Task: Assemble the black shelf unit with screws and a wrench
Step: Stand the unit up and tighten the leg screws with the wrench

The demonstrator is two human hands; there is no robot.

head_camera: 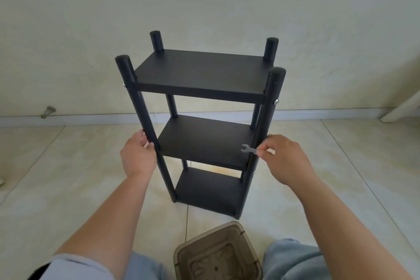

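I count one black shelf unit [200,120] at the centre of the frame, with three boards and four posts, standing upright on the tiled floor [68,177], long axis vertical, its top leaning slightly toward me. I see two silver screw heads, one on each front post at the top board. My left hand [137,157] wraps the front left post at the middle board. My right hand [286,159] pinches one small wrench [248,149], horizontal, open end pointing left across the front right post. One brown plastic bin [218,254] sits at lower centre between my knees. Open floor lies on both sides; the wall [204,2] stands behind.
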